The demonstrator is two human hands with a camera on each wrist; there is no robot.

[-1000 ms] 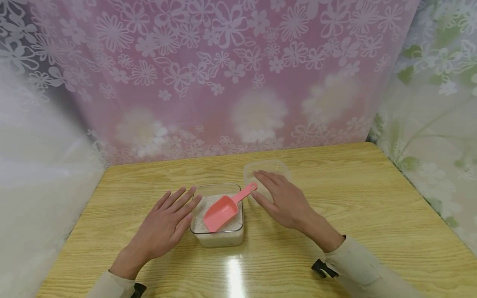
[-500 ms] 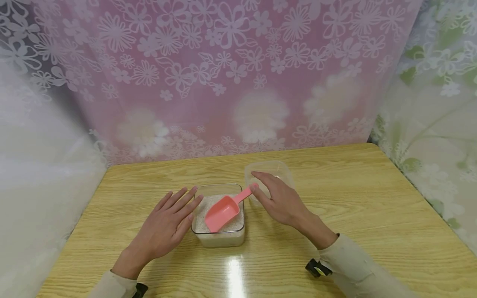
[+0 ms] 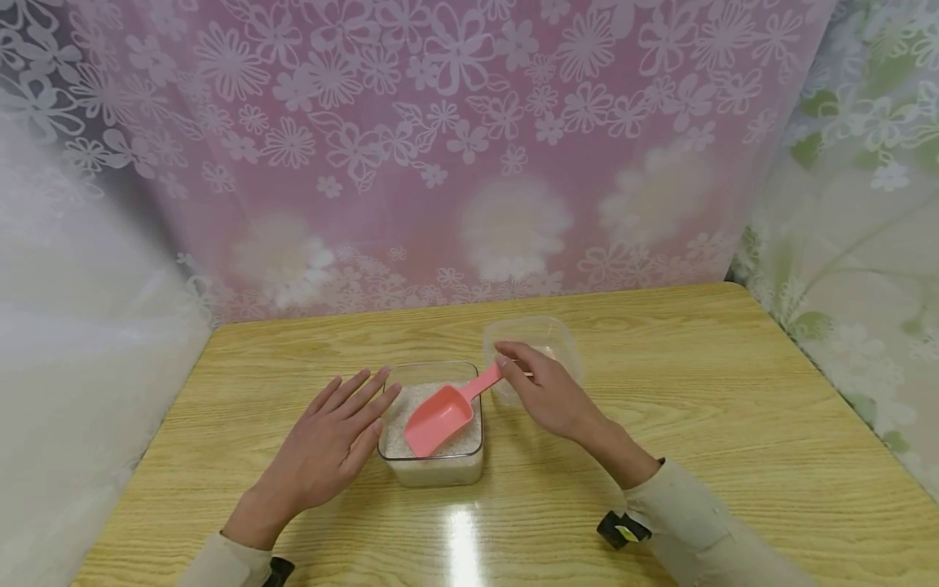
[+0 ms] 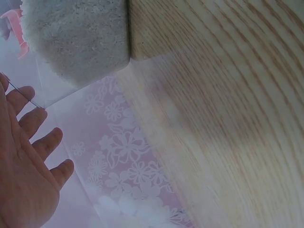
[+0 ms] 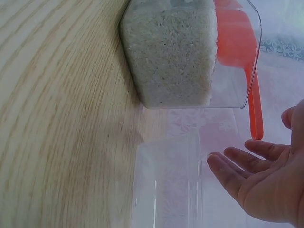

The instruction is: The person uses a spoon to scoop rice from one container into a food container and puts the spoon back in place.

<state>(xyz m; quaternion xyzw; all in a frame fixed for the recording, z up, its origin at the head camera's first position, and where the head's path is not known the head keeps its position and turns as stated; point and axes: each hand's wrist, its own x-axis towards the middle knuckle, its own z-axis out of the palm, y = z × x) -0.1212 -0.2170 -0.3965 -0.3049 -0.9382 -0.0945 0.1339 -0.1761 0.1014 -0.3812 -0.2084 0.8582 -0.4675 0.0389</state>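
A pink scoop (image 3: pixel 438 417) lies on the rice (image 3: pixel 396 424) in a clear square container (image 3: pixel 440 473), its handle sticking out over the right rim. My right hand (image 3: pixel 553 395) is at the handle's end, thumb overlapping it in the head view. The right wrist view shows that handle end (image 5: pixel 256 133) right by the fingertips, with the fingers (image 5: pixel 228 175) loosely bent and apart from the thumb. My left hand (image 3: pixel 319 448) has its fingers spread and fairly straight at the container's left rim. In the left wrist view the fingertips (image 4: pixel 35 116) overlap the rim line.
A clear, shallow plastic box (image 3: pixel 531 330) stands behind and right of the rice container, partly hidden by my right hand. Both stand on a wood-grain table (image 3: pixel 697 391). A pink floral curtain (image 3: pixel 411 204) hangs at the back edge, with pale sheets at both sides.
My right hand has drawn in to the end of the scoop's handle, its thumb and index finger coming closer together. The left hand has stayed at the container's rim.
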